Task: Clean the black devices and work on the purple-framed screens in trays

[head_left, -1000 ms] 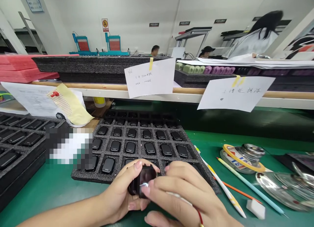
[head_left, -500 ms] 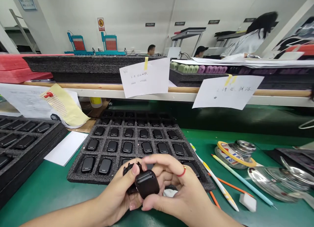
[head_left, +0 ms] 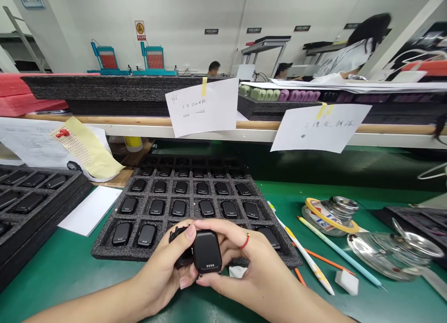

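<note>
I see the right hand (head_left: pixel 256 271) pinching a black case (head_left: pixel 207 248) between thumb and forefinger at lower centre, its long axis nearly upright in the frame — the left hand (head_left: pixel 169 264), curled around another dark piece (head_left: pixel 185 258), sits just to its left, close by. Beyond lies the foam tray (head_left: pixel 118 254) on the green counter (head_left: pixel 80 278); a shelf (head_left: pixel 139 133) crosses mid-frame, with a co-worker (head_left: pixel 344 62) upper right

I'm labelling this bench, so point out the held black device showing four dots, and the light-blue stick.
Black device (head_left: pixel 206 248): head view, flat face above its dots.
Light-blue stick (head_left: pixel 341 253): head view, middle of its shaft.
</note>
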The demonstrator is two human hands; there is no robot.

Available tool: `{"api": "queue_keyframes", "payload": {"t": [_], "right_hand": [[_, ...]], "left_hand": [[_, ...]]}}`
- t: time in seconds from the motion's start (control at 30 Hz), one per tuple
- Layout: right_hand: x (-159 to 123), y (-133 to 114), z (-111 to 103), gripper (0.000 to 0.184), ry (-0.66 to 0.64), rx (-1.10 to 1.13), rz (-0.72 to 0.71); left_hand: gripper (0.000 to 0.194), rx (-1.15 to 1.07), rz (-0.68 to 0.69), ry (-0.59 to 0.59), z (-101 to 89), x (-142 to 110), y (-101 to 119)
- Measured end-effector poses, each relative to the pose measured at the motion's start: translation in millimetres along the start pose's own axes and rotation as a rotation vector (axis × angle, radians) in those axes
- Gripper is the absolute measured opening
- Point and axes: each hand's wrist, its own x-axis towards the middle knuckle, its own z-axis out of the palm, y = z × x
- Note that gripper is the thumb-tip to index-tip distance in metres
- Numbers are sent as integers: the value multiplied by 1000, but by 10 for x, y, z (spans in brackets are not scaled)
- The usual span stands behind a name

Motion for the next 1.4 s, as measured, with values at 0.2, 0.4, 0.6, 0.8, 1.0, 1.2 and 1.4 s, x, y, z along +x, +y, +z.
{"api": "queue_keyframes", "payload": {"t": [0.2, 0.4, 0.6, 0.8, 1.0, 1.2, 1.4], "right_hand": [[238, 317, -446, 39, 488, -623, -92], [302, 599, -525, 39, 138, -755, 105], [184, 344, -420, 30, 98, -606, 18], [20, 7, -128, 39, -49, -437, -249], [7, 14, -7, 13, -5, -268, -211], [73, 19, -54, 13, 328, -61, -259], [69, -34, -176, 16, 538, 128, -227]], "left_hand": [[43, 54, -40, 15, 27, 9, -7], [51, 204, -162, 52, -2, 46, -48], [48, 67, -105, -36, 1, 40, -11], [54, -98, -137, -75, -22, 39, -46], [52, -171, -132, -160, -16, 44, -59], [47, -99, -93, -205, 1, -17, -19], [48, -119, -86, -239, 12, -36, 44]]}}
